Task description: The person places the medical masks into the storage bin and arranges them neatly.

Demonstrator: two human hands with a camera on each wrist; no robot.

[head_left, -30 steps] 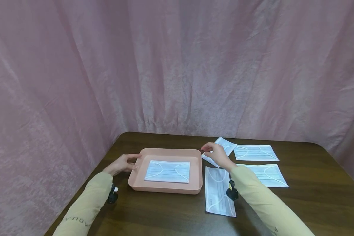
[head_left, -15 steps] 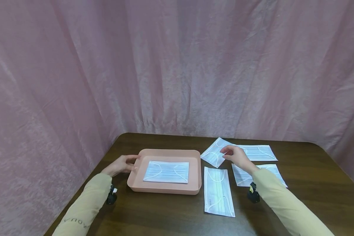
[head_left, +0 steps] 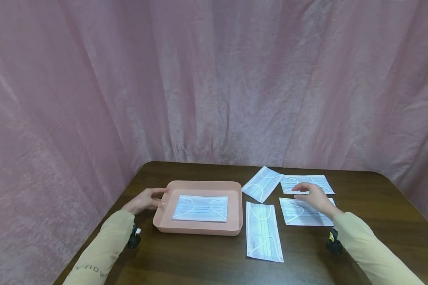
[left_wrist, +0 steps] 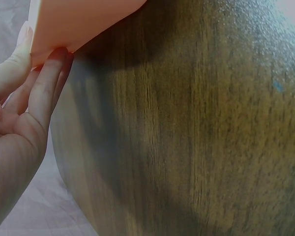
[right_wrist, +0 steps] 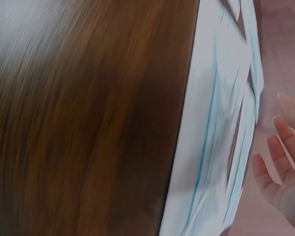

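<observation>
My left hand (head_left: 146, 200) grips a shallow pink tray (head_left: 199, 229) at its left rim. In the left wrist view the thumb lies over the edge of the tray (left_wrist: 78, 24) and the fingers press its outer wall. A blue pleated face mask (head_left: 199, 208) with white ear loops lies flat in the tray. My right hand (head_left: 315, 200) hovers with relaxed fingers over the near-right mask (head_left: 296, 215), its fingertips overlapping the far-right mask (head_left: 289, 183) in the head view. Nothing is between the fingers of the right hand (right_wrist: 287, 172) in the right wrist view.
A slanted mask (head_left: 262, 184) lies by the tray's far right corner, its corner meeting the far-right mask. Another mask (head_left: 264, 237) lies lengthwise right of the tray. All rest on a dark wooden table (head_left: 199, 261), with a pink curtain (head_left: 214, 79) behind its far edge.
My right hand has moved rightward from over the slanted mask to over the right-hand masks, uncovering the slanted and lengthwise ones. The left hand stays on the tray.
</observation>
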